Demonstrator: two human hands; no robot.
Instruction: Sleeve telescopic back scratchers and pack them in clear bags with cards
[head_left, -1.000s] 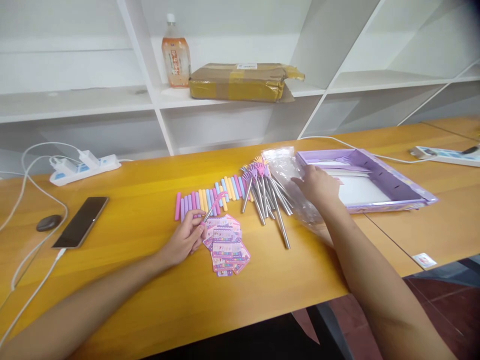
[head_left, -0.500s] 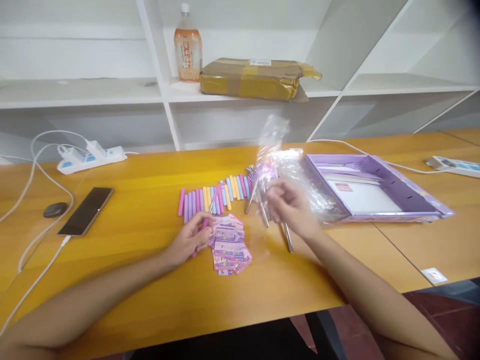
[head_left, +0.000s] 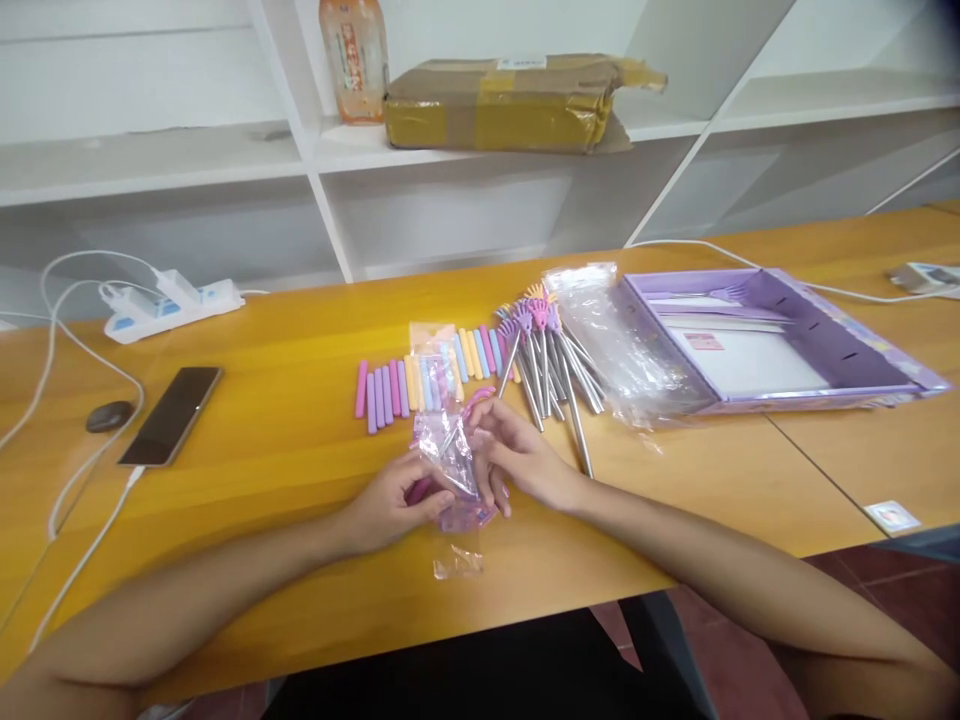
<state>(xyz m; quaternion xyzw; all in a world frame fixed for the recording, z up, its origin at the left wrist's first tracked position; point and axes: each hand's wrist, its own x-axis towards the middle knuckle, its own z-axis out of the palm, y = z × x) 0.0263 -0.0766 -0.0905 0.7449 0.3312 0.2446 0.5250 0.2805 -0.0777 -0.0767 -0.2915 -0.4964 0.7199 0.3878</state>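
My left hand (head_left: 394,500) is shut on a pink-handled metal stick (head_left: 474,402) and touches the lower part of a small clear plastic bag (head_left: 444,435). My right hand (head_left: 517,460) pinches the same bag from the right. The bag stands upright between my hands, over a pile of pink cards (head_left: 469,517) that they mostly hide. Just behind lies a row of pastel tubes (head_left: 390,388). To its right lies a bunch of metal sticks with purple toppers (head_left: 551,365).
A heap of clear bags (head_left: 626,350) and an open purple box (head_left: 862,345) lie at the right. A phone (head_left: 171,415), a dark oval object (head_left: 109,415) and a power strip (head_left: 172,305) with cables are at the left. A bottle (head_left: 354,55) and a parcel (head_left: 517,100) sit on the shelf.
My right hand took a clear bag from the heap by the box and carried it left to my left hand. The camera tilted downward.
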